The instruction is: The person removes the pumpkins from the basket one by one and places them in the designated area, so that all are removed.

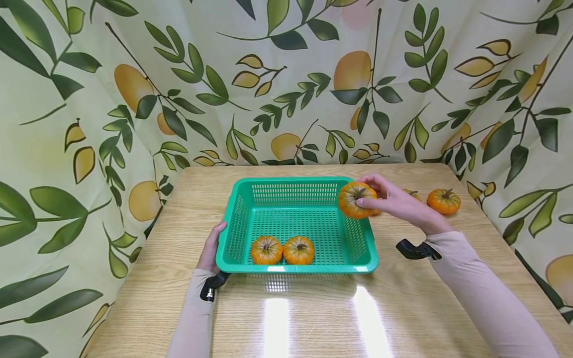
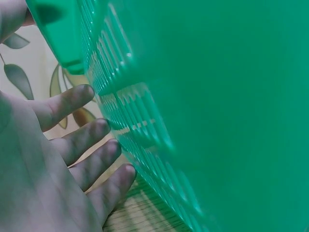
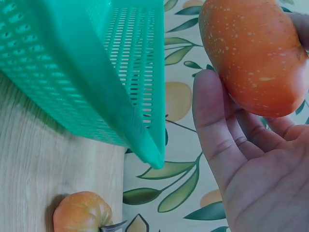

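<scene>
A green plastic basket (image 1: 297,269) stands on the table with two small orange pumpkins, a left pumpkin (image 1: 266,250) and a right pumpkin (image 1: 299,250), side by side along its near wall. My right hand (image 1: 394,199) holds another small pumpkin (image 1: 353,203) between thumb and fingers over the basket's right rim. In the right wrist view this held pumpkin (image 3: 256,53) shows its smooth speckled side. At the basket's left side is my left hand (image 1: 209,251). Its fingers (image 2: 89,140) are fairly straight, with the tips against the slotted outer wall (image 2: 140,116).
Right of the basket, a pumpkin (image 1: 443,201) sits on the wooden table (image 1: 179,278). Another pumpkin (image 1: 413,194) is partly hidden behind my right hand, and a bit of orange shows below the held one. A leaf-patterned cloth (image 1: 286,99) hangs around the table's back and sides.
</scene>
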Motion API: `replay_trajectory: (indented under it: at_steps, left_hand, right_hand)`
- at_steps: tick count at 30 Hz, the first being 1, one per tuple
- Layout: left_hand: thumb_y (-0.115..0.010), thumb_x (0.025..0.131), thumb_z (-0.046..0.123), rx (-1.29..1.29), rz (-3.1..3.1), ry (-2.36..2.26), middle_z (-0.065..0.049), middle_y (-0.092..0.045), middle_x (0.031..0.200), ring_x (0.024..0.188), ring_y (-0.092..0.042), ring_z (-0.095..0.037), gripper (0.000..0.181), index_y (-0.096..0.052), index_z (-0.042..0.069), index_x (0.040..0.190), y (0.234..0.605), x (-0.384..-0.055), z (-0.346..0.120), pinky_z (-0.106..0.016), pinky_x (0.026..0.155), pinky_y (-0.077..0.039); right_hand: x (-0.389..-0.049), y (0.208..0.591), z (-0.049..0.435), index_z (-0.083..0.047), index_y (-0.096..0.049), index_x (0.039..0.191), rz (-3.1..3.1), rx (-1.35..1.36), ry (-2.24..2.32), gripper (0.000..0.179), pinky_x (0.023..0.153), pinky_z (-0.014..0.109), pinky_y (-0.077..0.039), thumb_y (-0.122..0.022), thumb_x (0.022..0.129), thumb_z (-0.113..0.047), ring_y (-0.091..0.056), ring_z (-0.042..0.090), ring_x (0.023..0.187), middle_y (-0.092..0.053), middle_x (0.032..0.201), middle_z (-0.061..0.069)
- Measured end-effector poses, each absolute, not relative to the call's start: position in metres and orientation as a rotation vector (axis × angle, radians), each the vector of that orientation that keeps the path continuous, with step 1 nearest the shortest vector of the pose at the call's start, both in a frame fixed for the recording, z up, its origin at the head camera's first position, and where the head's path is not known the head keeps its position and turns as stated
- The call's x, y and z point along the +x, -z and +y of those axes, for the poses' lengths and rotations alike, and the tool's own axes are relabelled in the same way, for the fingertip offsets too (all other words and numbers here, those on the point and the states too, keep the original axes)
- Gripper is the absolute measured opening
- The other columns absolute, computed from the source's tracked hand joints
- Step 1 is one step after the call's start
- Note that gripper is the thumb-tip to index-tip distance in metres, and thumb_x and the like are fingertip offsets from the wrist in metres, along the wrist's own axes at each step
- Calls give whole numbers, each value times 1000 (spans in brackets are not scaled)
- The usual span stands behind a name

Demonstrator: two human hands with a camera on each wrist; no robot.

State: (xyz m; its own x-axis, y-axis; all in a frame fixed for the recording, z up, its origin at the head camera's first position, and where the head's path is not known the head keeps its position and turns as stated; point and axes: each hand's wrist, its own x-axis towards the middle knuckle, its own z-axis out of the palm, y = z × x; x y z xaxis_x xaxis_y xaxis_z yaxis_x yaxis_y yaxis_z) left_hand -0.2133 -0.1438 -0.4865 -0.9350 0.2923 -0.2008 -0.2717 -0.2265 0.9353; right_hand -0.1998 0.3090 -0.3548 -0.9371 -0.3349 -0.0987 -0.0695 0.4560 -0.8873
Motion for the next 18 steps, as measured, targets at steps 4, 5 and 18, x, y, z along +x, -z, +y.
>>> replay_trajectory:
  at_steps: [4, 5, 18]
  left_hand:
    - [-34, 102, 50, 29, 1686, -2212, -6, -48, 140, 120, -53, -19, 61, -29, 25, 158, 486, -214, -143, -33, 100, -48]
    - [-33, 102, 50, 32, 1686, -2213, -6, -47, 140, 121, -53, -18, 62, -29, 24, 158, 486, -214, -143, -32, 100, -47]
    - [-32, 102, 49, 33, 1702, -2204, -5, -47, 140, 120, -53, -16, 62, -28, 24, 158, 486, -214, -144, -30, 100, -47]
  right_hand:
    - [-198, 356, 312, -15, -38, 139, 2468, -337, 1477, 51, 87, 35, -58, -66, 99, -30, -60, 22, 109, -54, 130, 12]
    - [-198, 356, 313, -15, -38, 139, 2473, -336, 1476, 51, 87, 34, -57, -66, 99, -30, -60, 22, 109, -53, 130, 12]
    - [-191, 360, 327, -18, -38, 142, 2575, -276, 1443, 50, 91, 25, -51, -63, 101, -34, -55, 20, 115, -53, 133, 8]
